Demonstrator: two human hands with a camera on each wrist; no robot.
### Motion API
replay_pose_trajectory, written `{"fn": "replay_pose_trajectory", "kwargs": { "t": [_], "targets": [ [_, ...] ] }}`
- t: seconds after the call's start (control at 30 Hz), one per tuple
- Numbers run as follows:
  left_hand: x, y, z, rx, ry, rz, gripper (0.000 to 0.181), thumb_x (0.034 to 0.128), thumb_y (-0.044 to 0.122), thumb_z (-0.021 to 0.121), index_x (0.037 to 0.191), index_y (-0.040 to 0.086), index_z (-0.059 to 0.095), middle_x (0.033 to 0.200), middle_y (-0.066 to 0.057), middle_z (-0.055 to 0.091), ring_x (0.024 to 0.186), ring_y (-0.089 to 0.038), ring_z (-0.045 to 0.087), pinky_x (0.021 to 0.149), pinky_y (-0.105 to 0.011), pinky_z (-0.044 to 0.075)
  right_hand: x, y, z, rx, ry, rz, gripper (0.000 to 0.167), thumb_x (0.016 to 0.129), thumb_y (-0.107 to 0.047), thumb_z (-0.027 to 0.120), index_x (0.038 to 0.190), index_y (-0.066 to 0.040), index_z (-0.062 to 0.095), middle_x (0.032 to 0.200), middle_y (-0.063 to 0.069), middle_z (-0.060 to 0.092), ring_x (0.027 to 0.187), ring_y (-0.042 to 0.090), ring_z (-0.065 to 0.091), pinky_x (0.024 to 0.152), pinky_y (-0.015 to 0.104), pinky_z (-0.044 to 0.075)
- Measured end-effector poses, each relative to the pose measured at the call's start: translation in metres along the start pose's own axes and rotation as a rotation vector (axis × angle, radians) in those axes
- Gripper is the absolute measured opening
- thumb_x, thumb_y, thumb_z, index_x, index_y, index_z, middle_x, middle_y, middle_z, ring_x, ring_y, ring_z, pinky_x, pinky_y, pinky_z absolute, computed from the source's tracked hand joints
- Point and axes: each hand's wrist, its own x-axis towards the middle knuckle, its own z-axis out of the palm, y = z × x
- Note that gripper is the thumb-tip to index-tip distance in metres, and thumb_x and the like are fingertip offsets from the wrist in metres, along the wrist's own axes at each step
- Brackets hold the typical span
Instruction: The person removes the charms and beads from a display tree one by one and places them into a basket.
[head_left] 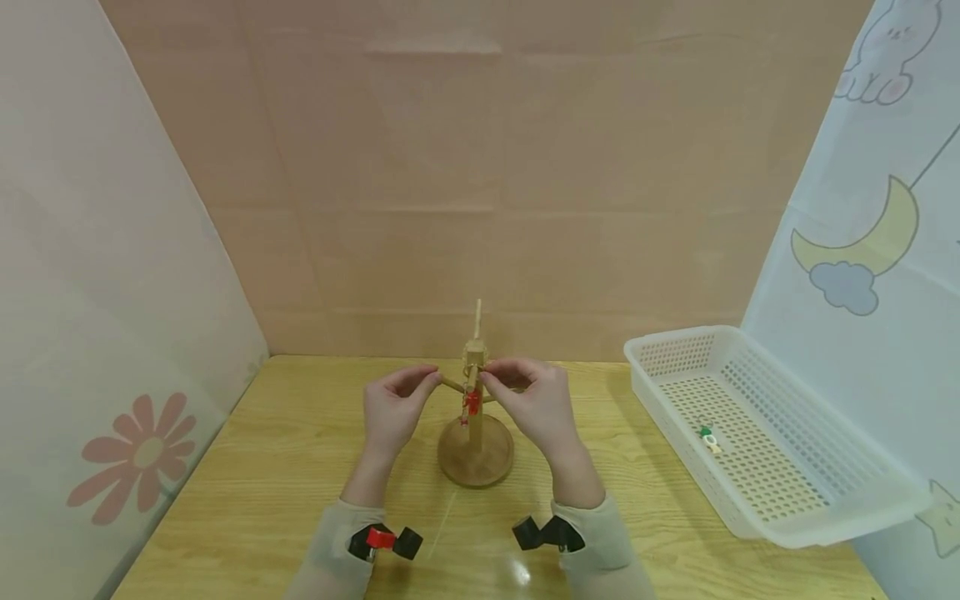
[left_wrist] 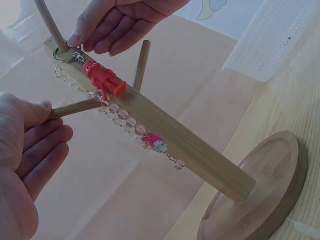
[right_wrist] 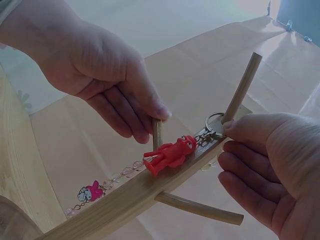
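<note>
A wooden stand (head_left: pixel 476 433) with a round base and several pegs stands upright on the table. My left hand (head_left: pixel 393 404) pinches the tip of one side peg (left_wrist: pixel 75 107) between thumb and fingers. My right hand (head_left: pixel 536 404) pinches the metal key ring (right_wrist: pixel 215 124) of a red figure keychain (right_wrist: pixel 172 152). The ring is around the base of another peg (right_wrist: pixel 242 87), and the red figure hangs along the post. A clear bead strand (left_wrist: pixel 122 117) with a pink-hooded character charm (left_wrist: pixel 154 142) hangs beside it. My right fingertips hide part of the ring.
On the right, a white perforated basket (head_left: pixel 750 517) holds a small green and white trinket (head_left: pixel 708 440). The wooden table (head_left: pixel 300 467) lies beneath, with a pinkish sheet (head_left: pixel 420 167) behind it and patterned sheets on both sides.
</note>
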Motion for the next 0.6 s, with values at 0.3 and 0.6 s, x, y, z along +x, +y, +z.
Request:
{"fn": "replay_pose_trajectory", "kwargs": {
  "t": [0.3,0.6],
  "targets": [
    [-0.0004,-0.0003,0.0002,0.009,0.005,0.002,0.018,0.0907,0.009,0.088,0.099,-0.005,0.083,0.091,-0.015,0.081,0.079,-0.022,0.078,0.070,-0.023,0.061,-0.0002,-0.0029,0.0016,0.017,0.014,0.007,0.006,0.092,-0.009,0.086,0.097,-0.008,0.083,0.090,-0.001,0.080,0.075,0.014,0.076,0.069,0.030,0.064],
    [-0.0002,-0.0002,0.0008,0.018,0.015,0.011,0.011,0.0901,0.008,0.088,0.098,0.001,0.085,0.090,-0.013,0.081,0.079,-0.023,0.078,0.069,-0.022,0.061,-0.0007,-0.0048,0.0031,0.008,0.022,0.001,0.005,0.094,-0.008,0.084,0.097,-0.006,0.082,0.089,-0.001,0.080,0.074,0.013,0.075,0.068,0.030,0.063]
  ]
}}
